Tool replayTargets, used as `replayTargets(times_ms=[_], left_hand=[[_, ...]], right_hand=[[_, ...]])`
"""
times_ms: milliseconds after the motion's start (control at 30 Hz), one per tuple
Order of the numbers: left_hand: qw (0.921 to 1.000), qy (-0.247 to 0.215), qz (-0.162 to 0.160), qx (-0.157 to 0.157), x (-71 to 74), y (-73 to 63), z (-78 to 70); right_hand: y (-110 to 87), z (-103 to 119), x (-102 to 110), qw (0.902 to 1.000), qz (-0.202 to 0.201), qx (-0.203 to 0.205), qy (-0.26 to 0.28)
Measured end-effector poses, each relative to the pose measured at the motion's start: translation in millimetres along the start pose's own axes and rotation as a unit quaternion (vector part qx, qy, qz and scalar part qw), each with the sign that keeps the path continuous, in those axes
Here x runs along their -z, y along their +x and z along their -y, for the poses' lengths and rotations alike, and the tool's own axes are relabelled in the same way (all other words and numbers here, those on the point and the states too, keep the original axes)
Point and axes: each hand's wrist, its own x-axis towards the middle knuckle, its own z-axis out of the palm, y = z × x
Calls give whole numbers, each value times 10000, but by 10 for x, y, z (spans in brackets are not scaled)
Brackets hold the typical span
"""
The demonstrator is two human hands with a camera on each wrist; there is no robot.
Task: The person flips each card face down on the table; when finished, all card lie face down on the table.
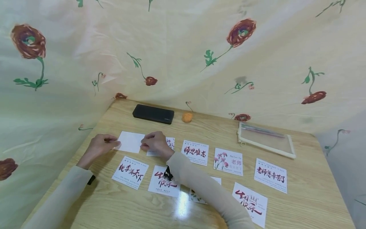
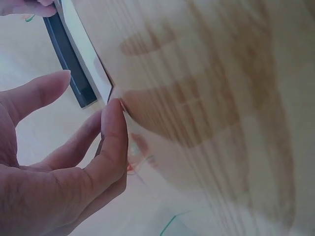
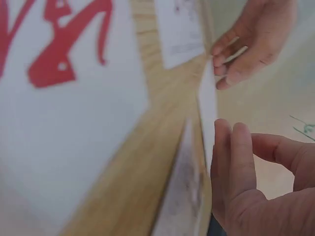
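Observation:
A blank white card [image 1: 130,142] lies between the two hands at the left of the table. My left hand [image 1: 100,145] touches its left edge; in the left wrist view a fingertip meets the card's corner [image 2: 109,91] while the thumb stays apart. At the right edge is my right hand [image 1: 157,143], its fingers fairly straight against the card in the right wrist view. Behind the right hand, a floral card [image 1: 170,142] is partly covered. Just nearer lie a card with red lettering [image 1: 130,172] and another red-lettered card [image 1: 163,187], partly covered by the right sleeve.
More printed cards lie rightward: a red-lettered card [image 1: 195,152], a pink-flower card [image 1: 228,161], another lettered card [image 1: 270,175] and a lower one [image 1: 250,203]. Along the back are a black case [image 1: 153,114], an orange lump [image 1: 187,117] and a clear zip pouch [image 1: 266,140]. Floral curtain surrounds the table.

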Motion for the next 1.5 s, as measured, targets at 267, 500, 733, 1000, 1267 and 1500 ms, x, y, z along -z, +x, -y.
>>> replayTargets(times_ms=[267,500,733,1000,1267,1500], left_hand=[[9991,-111,-266,-304,-40,-21,-131],[9928,-352,-359,-1087,-163,-112,-321],[9863,-738,33,-1477,-336,-166,-507],[9838,-842,407,-1530,-492,-196,-686],[9894,-726,609,-1100,-645,-194,-768],[9888,-661,603,-1195,-747,-256,-816]], right_hand=[[-93,128,242,9995,203,202,92],[-212,114,451,9993,66,342,-122],[-326,22,672,9996,-2,258,-102],[-436,-107,911,9997,-91,209,-104],[-516,-194,1057,9994,50,135,-303],[-594,-239,1093,9997,160,103,-129]])
